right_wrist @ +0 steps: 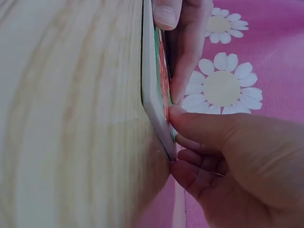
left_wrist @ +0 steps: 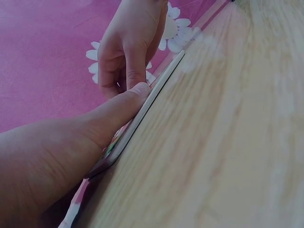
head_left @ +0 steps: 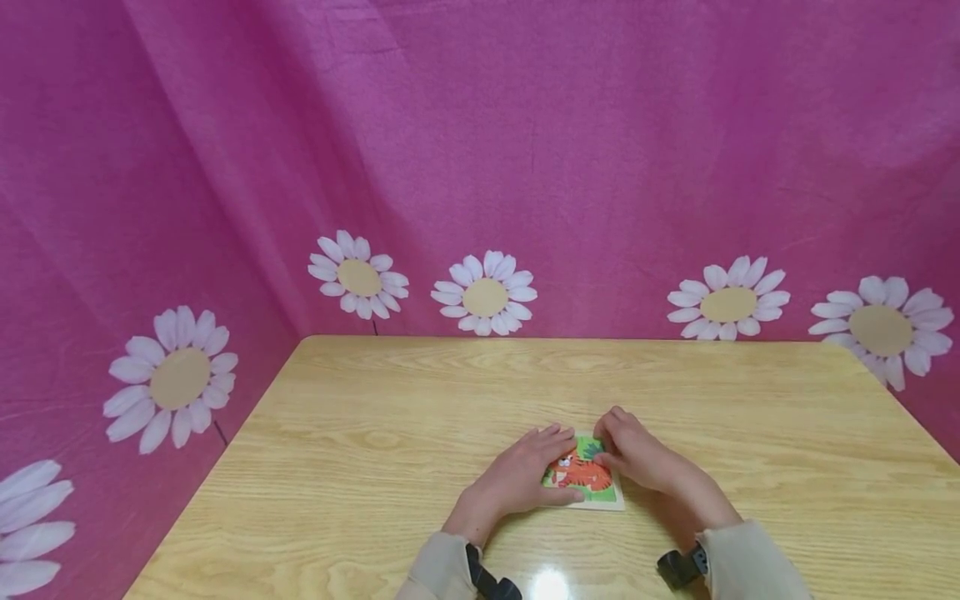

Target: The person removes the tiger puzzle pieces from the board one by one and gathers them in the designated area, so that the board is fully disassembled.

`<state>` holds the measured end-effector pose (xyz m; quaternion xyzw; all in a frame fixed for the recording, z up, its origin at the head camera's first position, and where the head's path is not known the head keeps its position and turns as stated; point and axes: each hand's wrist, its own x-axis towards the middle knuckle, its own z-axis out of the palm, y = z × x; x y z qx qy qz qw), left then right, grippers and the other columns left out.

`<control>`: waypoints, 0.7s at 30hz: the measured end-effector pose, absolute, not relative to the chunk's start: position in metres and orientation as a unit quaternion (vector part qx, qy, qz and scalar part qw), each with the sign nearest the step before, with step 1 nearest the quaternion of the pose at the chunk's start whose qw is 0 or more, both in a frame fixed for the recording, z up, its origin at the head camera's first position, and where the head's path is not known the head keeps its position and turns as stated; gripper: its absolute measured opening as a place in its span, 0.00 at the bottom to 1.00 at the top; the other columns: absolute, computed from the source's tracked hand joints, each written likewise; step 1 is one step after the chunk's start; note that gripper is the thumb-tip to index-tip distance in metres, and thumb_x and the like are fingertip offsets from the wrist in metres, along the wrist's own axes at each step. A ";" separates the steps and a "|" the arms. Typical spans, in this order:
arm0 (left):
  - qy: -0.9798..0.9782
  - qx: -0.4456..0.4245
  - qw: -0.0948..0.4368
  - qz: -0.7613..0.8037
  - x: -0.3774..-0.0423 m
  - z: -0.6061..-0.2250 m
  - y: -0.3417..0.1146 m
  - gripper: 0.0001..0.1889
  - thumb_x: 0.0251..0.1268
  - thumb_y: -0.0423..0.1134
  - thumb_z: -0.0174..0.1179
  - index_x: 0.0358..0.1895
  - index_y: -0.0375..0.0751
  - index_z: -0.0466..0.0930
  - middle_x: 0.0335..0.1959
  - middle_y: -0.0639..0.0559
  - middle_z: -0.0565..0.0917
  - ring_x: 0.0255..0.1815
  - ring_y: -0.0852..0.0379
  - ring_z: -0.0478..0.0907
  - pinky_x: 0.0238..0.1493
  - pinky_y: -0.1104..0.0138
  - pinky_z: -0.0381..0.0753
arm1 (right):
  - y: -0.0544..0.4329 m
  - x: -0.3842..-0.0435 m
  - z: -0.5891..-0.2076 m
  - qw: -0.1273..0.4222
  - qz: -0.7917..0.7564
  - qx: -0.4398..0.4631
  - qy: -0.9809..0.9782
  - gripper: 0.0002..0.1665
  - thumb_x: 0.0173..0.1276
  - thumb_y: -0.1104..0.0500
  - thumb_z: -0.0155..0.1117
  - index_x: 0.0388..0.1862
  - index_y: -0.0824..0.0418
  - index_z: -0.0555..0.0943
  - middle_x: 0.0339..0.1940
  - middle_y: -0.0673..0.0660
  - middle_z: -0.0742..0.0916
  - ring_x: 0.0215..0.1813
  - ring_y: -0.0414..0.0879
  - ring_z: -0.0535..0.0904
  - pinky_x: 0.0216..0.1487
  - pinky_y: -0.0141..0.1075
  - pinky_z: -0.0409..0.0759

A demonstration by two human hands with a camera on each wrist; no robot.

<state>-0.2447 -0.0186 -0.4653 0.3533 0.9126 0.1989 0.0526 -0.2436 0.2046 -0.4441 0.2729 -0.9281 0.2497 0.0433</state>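
A small flat picture puzzle (head_left: pixel 587 477) lies on the wooden table, with an orange striped animal on green inside a pale frame. Across its left side rests my left hand (head_left: pixel 517 473), fingers extended toward the far edge. Its thumb (left_wrist: pixel 128 102) lies straight on the near edge. My right hand (head_left: pixel 643 452) is at the far right corner, fingers curled at the board's edge. In the right wrist view its thumb (right_wrist: pixel 202 126) touches the picture surface while the fingertips meet the frame's side. Both hands hide parts of the picture; whether a loose piece is pinched is unclear.
The light wooden table (head_left: pixel 360 467) extends around the puzzle on all sides. A pink curtain (head_left: pixel 585 167) with white daisies stands behind the table and along its left. Black wrist straps with cameras (head_left: pixel 678 568) sit at both sleeves.
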 end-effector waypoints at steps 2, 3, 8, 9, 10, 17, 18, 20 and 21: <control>0.913 0.352 0.052 0.199 -0.245 -0.465 -0.019 0.40 0.62 0.65 0.59 0.75 0.55 0.61 0.77 0.63 0.61 0.80 0.61 0.53 0.82 0.63 0.52 | 0.205 -0.244 -0.443 0.039 0.248 0.282 -0.926 0.11 0.64 0.63 0.67 0.38 0.65 0.74 0.32 0.50 0.71 0.36 0.37 0.63 0.36 0.29 0.66; 0.913 0.352 0.052 0.201 -0.245 -0.465 -0.019 0.40 0.61 0.64 0.59 0.75 0.55 0.61 0.77 0.63 0.61 0.80 0.60 0.53 0.82 0.63 0.52 | 0.205 -0.245 -0.443 0.035 0.249 0.286 -0.925 0.11 0.64 0.63 0.67 0.38 0.65 0.73 0.32 0.50 0.70 0.37 0.38 0.63 0.36 0.30 0.66; 0.912 0.353 0.054 0.201 -0.244 -0.466 -0.018 0.40 0.61 0.64 0.60 0.75 0.55 0.61 0.77 0.62 0.61 0.80 0.60 0.53 0.82 0.63 0.52 | 0.206 -0.246 -0.441 -0.008 0.265 0.274 -0.924 0.12 0.66 0.62 0.65 0.40 0.64 0.72 0.34 0.51 0.70 0.39 0.39 0.63 0.38 0.30 0.68; 0.912 0.353 0.055 0.200 -0.244 -0.466 -0.018 0.40 0.61 0.64 0.60 0.75 0.55 0.61 0.77 0.62 0.61 0.80 0.60 0.53 0.82 0.63 0.53 | 0.206 -0.246 -0.441 -0.015 0.268 0.271 -0.924 0.12 0.67 0.61 0.65 0.41 0.64 0.71 0.35 0.51 0.70 0.39 0.39 0.63 0.38 0.30 0.68; 0.913 0.353 0.055 0.197 -0.244 -0.466 -0.019 0.40 0.61 0.64 0.60 0.75 0.55 0.61 0.77 0.63 0.61 0.80 0.60 0.53 0.82 0.63 0.53 | 0.206 -0.246 -0.441 -0.023 0.273 0.267 -0.924 0.12 0.67 0.61 0.65 0.41 0.64 0.71 0.35 0.51 0.70 0.39 0.39 0.63 0.38 0.30 0.68; 0.914 0.352 0.058 0.195 -0.245 -0.466 -0.019 0.40 0.62 0.65 0.59 0.75 0.56 0.60 0.77 0.63 0.61 0.81 0.61 0.52 0.82 0.63 0.52 | 0.209 -0.247 -0.441 -0.032 0.290 0.267 -0.918 0.13 0.67 0.60 0.65 0.42 0.64 0.70 0.36 0.51 0.70 0.39 0.37 0.62 0.37 0.28 0.67; 0.914 0.352 0.057 0.194 -0.245 -0.466 -0.019 0.40 0.62 0.65 0.59 0.75 0.56 0.60 0.77 0.63 0.61 0.81 0.61 0.52 0.82 0.63 0.52 | 0.209 -0.247 -0.441 -0.031 0.292 0.268 -0.918 0.14 0.67 0.60 0.65 0.42 0.64 0.70 0.36 0.51 0.70 0.39 0.36 0.63 0.37 0.28 0.67; 0.913 0.353 0.057 0.194 -0.245 -0.466 -0.019 0.40 0.62 0.65 0.58 0.75 0.56 0.60 0.77 0.63 0.60 0.81 0.61 0.52 0.82 0.63 0.52 | 0.209 -0.247 -0.442 -0.031 0.295 0.267 -0.917 0.14 0.67 0.61 0.65 0.42 0.64 0.70 0.36 0.51 0.70 0.39 0.36 0.63 0.36 0.28 0.67; 0.913 0.354 0.057 0.194 -0.246 -0.466 -0.019 0.40 0.62 0.65 0.58 0.75 0.56 0.60 0.77 0.63 0.60 0.81 0.61 0.52 0.82 0.63 0.52 | 0.209 -0.247 -0.442 -0.031 0.298 0.265 -0.917 0.14 0.67 0.61 0.65 0.43 0.64 0.70 0.36 0.52 0.71 0.39 0.36 0.63 0.36 0.28 0.67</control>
